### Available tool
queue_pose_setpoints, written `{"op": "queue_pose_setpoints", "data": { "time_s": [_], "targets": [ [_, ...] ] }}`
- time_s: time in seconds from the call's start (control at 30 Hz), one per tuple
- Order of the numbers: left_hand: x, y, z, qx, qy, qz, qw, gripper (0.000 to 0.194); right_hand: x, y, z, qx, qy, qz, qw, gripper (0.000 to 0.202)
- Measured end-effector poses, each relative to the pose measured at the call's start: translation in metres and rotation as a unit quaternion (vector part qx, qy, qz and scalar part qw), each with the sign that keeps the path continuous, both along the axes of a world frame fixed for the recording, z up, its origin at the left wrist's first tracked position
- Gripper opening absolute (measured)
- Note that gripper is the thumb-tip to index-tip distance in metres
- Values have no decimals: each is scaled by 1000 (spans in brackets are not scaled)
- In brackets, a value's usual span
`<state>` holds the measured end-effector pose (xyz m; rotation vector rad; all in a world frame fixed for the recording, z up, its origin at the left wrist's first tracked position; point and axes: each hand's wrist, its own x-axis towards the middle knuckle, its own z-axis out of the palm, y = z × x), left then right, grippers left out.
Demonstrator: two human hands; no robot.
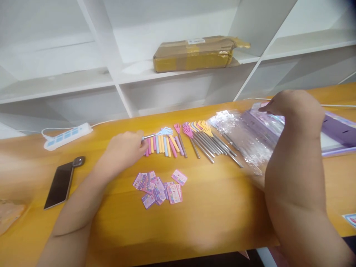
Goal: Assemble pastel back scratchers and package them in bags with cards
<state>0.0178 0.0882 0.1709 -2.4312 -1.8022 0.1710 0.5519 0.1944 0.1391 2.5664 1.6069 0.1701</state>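
Observation:
My left hand [126,146] is closed around a back scratcher; its blue hand-shaped head [165,131] and a short metal rod show past the fingers. Below that head lies a row of pink, yellow, blue and purple handles [161,144]. To the right, several back scratchers with metal rods [205,142] and pink, yellow and blue heads lie side by side. My right hand [294,104] is bent at the wrist over clear plastic bags [239,137] and a purple box [338,129]. Its fingertips are together at the bags' far end; what they grip is unclear.
Small printed cards [160,189] lie in a loose pile at the table's middle. At left are a phone [59,183], a small dark object [79,161] and a power strip [68,136]. Behind, a taped carton [194,55] sits on white shelving [133,74].

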Motion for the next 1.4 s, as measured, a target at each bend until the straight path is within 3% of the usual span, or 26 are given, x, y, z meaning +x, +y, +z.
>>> {"op": "queue_pose_setpoints", "data": {
  "time_s": [0.1,0.23,0.3,0.4,0.53,0.63,0.73,0.83,0.93,1.0,1.07,1.17,1.23,1.33,1.4],
  "targets": [
    [0,0,-1,1,0,-3,1000,30,-22,-16,21,-31,68,-79,994,55],
    [-1,-1,-1,-9,-24,17,1000,30,-58,-43,49,48,65,-103,991,42],
    [-3,-1,-1,-3,-62,19,998,34,-74,-59,62,102,51,-80,990,38],
    [-8,1,-3,11,-123,-10,992,35,-93,-87,77,207,101,28,973,28],
    [-11,9,-6,-15,-176,-100,979,27,-122,-120,92,294,277,174,898,21],
    [-7,12,-6,-62,-247,-128,958,27,-149,-134,95,294,448,305,787,33],
    [-1,9,-5,-109,-330,-174,921,35,-176,-137,90,256,561,370,695,31],
    [6,1,-5,-135,-385,-216,887,46,-198,-133,84,183,615,387,662,28],
    [13,-9,-6,-149,-405,-230,872,57,-214,-128,78,100,651,408,632,34],
    [18,-13,-8,-164,-409,-239,865,48,-223,-125,74,70,670,421,608,36],
    [22,-15,-10,-190,-429,-238,851,28,-231,-122,70,83,693,415,583,35],
    [25,-15,-12,-217,-486,-217,818,24,-239,-117,62,147,733,377,546,29],
    [27,-15,-13,-223,-525,-200,797,23,-241,-114,58,133,736,367,553,24],
    [29,-18,-15,-269,-567,-171,760,31,-238,-111,56,-8,689,401,604,26],
    [31,-19,-19,-291,-597,-156,731,34,-234,-111,57,-77,656,429,617,31]
  ]
}}
